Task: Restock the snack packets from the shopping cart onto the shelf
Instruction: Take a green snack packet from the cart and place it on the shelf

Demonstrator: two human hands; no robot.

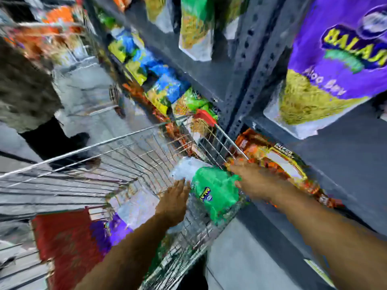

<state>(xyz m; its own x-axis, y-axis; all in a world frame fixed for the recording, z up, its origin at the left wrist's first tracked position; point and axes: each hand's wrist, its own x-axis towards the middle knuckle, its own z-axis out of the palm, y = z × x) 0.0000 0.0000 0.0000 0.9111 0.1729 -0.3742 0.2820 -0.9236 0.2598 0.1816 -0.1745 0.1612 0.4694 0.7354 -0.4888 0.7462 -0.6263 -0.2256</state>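
A green snack packet lies at the right end of the wire shopping cart, against its rim. My left hand reaches into the cart with fingers spread, touching the packet's left side. At the packet's upper right edge is my right hand; its fingers are blurred, so its grip is unclear. A purple packet lies lower in the cart beside a red flap. The dark shelf stands to the right, with orange packets on the level beside the cart.
A large purple packet and green-yellow packets stand on upper shelf levels. Blue, yellow and green packets line the lower shelf further along. Grey aisle floor lies beyond the cart. A dark blurred shape stands at left.
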